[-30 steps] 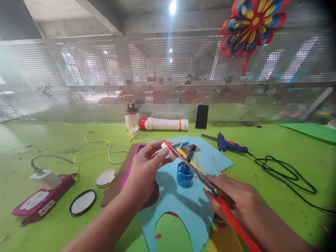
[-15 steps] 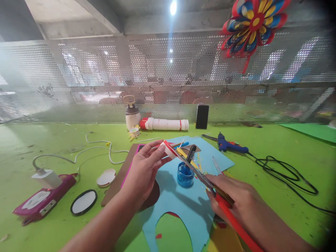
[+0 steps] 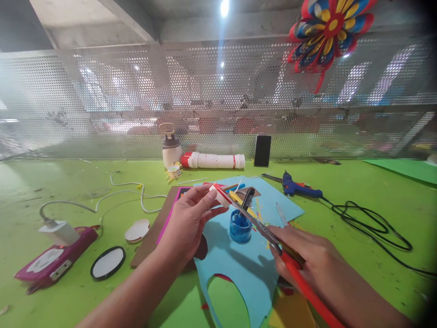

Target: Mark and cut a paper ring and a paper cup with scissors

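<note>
Between the thumb and fingers of my left hand (image 3: 186,218) is a small white paper cup piece (image 3: 221,196) with a red rim, tilted above the table. My right hand (image 3: 303,255) is closed around red-handled scissors (image 3: 264,230). Their blades point up and left, with the tips at the lower right edge of the white piece. Whether the blades are around that edge or only against it I cannot tell. Just below the blades stands a blue jar (image 3: 240,228) with a black marker (image 3: 248,198) in it. Light blue paper (image 3: 246,278) with a rounded cutout lies underneath.
A purple power strip (image 3: 56,259) with a white charger, a black-rimmed disc (image 3: 108,263) and a white disc (image 3: 137,231) lie left. A blue glue gun (image 3: 300,187) with a looped black cord lies right. Behind are a spray bottle (image 3: 171,150), stacked paper cups (image 3: 216,160) and a phone (image 3: 262,151).
The light blue paper has shifted and turned slightly, its cutout moving right. Both hands keep nearly the same pose, the white piece still at the scissor tips.
</note>
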